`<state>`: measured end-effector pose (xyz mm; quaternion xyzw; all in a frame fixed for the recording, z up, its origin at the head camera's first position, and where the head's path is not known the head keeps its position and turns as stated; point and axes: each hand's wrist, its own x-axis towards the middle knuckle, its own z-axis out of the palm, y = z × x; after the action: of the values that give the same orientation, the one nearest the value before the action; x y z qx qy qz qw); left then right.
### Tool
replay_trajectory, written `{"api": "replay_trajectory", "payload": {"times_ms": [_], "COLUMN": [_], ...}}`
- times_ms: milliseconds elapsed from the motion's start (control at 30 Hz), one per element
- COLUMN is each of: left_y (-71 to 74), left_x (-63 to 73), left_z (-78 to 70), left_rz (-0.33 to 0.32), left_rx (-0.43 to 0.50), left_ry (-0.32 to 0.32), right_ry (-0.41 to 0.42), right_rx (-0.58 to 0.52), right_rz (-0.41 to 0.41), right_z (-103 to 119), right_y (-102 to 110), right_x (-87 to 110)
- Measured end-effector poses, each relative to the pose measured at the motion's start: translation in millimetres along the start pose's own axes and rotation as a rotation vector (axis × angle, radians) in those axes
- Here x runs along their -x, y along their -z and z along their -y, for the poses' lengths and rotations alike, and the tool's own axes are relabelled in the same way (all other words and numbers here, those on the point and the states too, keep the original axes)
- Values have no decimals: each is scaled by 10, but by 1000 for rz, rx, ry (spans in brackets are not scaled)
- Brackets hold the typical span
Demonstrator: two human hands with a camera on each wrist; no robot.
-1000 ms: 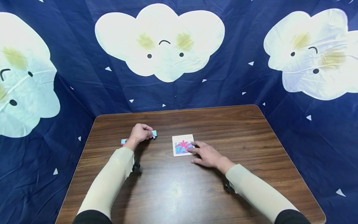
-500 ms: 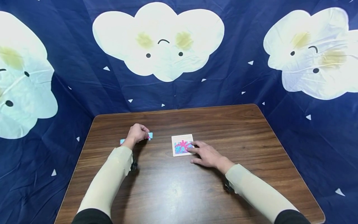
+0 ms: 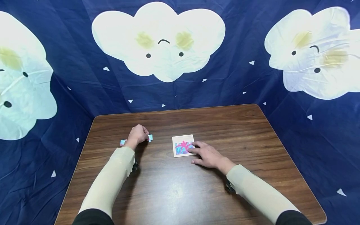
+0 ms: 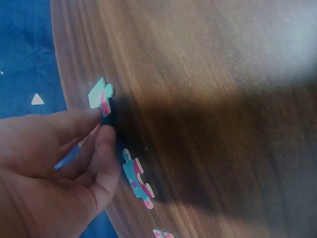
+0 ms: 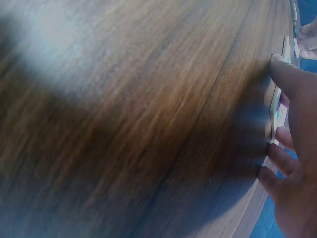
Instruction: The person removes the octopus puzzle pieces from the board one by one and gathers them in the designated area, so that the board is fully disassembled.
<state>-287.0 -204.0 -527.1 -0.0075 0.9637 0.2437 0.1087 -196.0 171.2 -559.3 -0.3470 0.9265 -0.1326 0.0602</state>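
Note:
My left hand [image 3: 137, 134] pinches a small puzzle piece [image 3: 150, 137], light blue and pink with a knob, between thumb and finger, low at the table's left side. In the left wrist view this piece [image 4: 101, 96] sticks out past the fingertips. Another puzzle piece [image 4: 137, 179], blue with pink edges, lies on the wood below the hand. My right hand [image 3: 208, 154] rests with spread fingers at the right edge of a white-framed puzzle board [image 3: 183, 137], whose picture is pink, blue and purple. In the right wrist view the board shows edge-on, partly hidden by the hand.
A light blue piece [image 3: 122, 142] lies left of my left wrist. The edge of a further piece [image 4: 162, 234] shows at the bottom of the left wrist view. The brown wooden table [image 3: 225, 125] ends at a blue cloth [image 3: 239, 78] printed with clouds.
My left hand has shifted a little to the left with the puzzle piece and has slowed. The right hand and the puzzle board stay in place.

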Motion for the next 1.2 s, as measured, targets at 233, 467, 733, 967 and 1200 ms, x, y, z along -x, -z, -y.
{"api": "replay_trajectory", "payload": {"times_ms": [233,467,733,967,1200], "left_y": [8,16,-24,-112,-260], "left_x": [22,42,69,127,206], "left_z": [-27,-26,-97,-238,-398], "left_rz": [-2,-17,-30,-26,-12], "left_rx": [-31,-48,-36,27,60], "left_ry": [31,34,9,-81,-185], "right_ry": [2,10,12,9,19], "right_rx": [-4,-7,-9,-20,-19], "right_rz": [1,-6,-5,3,3], "right_z": [8,29,32,35,36], "right_y": [-11,7,24,35,51], "right_x": [-12,-16,-4,-7,-33]}}
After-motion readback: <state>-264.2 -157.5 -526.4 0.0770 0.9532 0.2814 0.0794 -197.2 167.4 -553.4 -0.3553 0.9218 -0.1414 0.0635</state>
